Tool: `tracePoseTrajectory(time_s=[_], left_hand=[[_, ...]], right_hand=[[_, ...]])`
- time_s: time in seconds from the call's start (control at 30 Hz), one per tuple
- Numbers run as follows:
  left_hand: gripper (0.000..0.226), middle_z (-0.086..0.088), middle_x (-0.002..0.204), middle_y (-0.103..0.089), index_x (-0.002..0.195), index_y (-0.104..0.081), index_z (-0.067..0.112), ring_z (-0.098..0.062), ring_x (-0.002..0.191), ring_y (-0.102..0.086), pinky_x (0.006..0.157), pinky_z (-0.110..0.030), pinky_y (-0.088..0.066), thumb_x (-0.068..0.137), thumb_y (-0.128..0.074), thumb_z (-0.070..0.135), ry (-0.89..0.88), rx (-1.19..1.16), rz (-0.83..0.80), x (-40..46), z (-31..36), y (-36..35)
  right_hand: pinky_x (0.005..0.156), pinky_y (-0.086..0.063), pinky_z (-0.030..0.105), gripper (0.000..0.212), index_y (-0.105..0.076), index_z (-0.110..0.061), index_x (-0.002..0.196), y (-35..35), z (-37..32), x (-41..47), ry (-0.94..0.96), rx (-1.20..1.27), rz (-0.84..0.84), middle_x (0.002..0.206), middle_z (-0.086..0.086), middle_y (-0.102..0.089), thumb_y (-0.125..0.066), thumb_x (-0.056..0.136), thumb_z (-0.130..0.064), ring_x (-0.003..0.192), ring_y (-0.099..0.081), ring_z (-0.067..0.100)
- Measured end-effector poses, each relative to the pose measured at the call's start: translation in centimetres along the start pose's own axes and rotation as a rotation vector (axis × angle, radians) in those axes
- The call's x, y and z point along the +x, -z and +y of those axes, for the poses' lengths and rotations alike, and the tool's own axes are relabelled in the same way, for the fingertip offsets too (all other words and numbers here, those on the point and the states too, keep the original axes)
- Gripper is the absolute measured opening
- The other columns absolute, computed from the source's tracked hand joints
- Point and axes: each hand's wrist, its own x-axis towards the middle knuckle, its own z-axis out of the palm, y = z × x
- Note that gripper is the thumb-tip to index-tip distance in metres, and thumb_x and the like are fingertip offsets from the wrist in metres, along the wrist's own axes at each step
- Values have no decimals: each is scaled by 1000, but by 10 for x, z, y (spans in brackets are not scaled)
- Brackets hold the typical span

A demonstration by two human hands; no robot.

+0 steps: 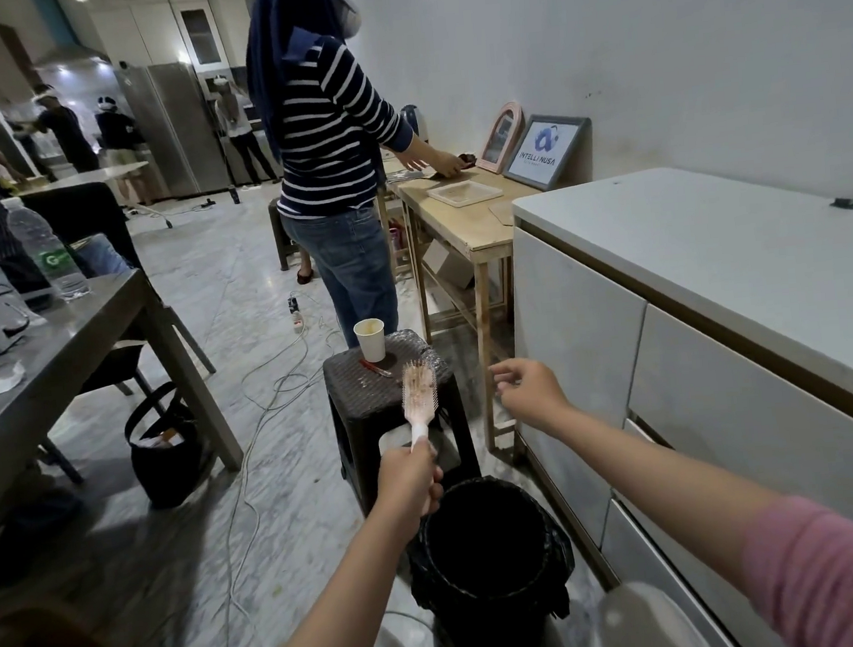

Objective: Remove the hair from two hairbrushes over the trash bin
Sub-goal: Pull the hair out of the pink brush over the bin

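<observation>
My left hand (411, 482) grips the white handle of a pink hairbrush (418, 392), held upright with brown hair tangled in its bristles. The brush stands above the far rim of a black trash bin (489, 565) lined with a black bag, on the floor between my arms. My right hand (528, 389) hovers to the right of the brush head, fingers loosely curled and apart from it; whether hair is pinched in them I cannot tell. A second hairbrush is not visible.
A dark wicker stool (368, 385) behind the bin carries a paper cup (370, 339) and a small red item (375, 368). White cabinets (675, 363) run along the right. A person in a striped top (331, 140) stands ahead. Cables (265, 389) and a black bag (164, 449) lie left.
</observation>
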Motion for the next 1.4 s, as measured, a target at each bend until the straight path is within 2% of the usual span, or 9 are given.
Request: tracePoseTrajectory(time_s=[0.13,0.23,0.3,0.4,0.67,0.87,1.0,1.27,1.4], left_hand=[[31,-4,62,-46,82,-55,8,-14,42,-38,41,-20,-28,101,-39,27,-5,29,-17,-7,1,-8],[31,-4,60,-47,81,-56,8,-14,39,-38,41,-20,-28,100,-41,27,-69,65,-33,-11,-4,-13],[29,-4,59,-48,87,-57,6,-12,34,-38,39,-19,-28,100,-42,27,-131,104,-57,-13,-9,-15],[28,-4,57,-49,92,-57,5,-10,31,-38,36,-19,-29,100,-42,28,-221,198,-104,-18,-16,-16],[28,-4,58,-51,93,-58,3,-10,33,-41,34,-20,-32,98,-46,27,-332,248,-95,-23,-23,-12],[28,-2,55,-47,103,-60,2,-11,34,-38,35,-20,-29,98,-44,24,-285,189,-142,-21,-24,-6],[30,-1,54,-45,102,-60,0,-10,33,-36,34,-20,-28,100,-44,25,-267,154,-166,-21,-24,-2],[29,-1,52,-44,89,-58,6,-10,31,-34,32,-18,-24,100,-44,28,-188,28,-182,-21,-20,2],[29,-2,54,-44,90,-60,5,-10,31,-33,34,-19,-23,100,-45,27,-155,18,-178,-20,-19,2]], right_hand=[[87,-56,39,29,-65,-6,114,-10,-7,-2,-6,54,-28,101,9,-68,-62,88,-18,92,-68,22],[68,-56,29,41,-58,-5,117,-17,-21,-2,-80,139,-48,107,11,-66,-68,85,-29,79,-68,16],[63,-54,29,51,-53,-7,122,-16,-29,0,-132,218,-12,115,11,-63,-71,83,-34,88,-66,18],[75,-53,31,66,-49,-9,133,-12,-35,8,-117,241,35,129,6,-55,-75,78,-36,112,-59,24],[90,-55,41,14,-76,-12,87,-4,-44,16,-10,116,71,82,-1,-70,-77,78,-24,92,-67,20],[85,-52,35,17,-73,-5,74,-3,-45,14,84,51,162,67,-5,-64,-77,78,-22,74,-58,6],[82,-52,36,23,-64,-7,65,-3,-44,16,131,-12,192,70,3,-65,-73,82,-22,73,-61,14],[74,-59,40,17,-65,-3,78,-8,-36,22,76,97,227,77,8,-68,-67,86,-18,73,-69,21],[59,-58,28,14,-62,0,87,-9,-34,19,16,149,267,80,12,-69,-63,90,-13,61,-68,14]])
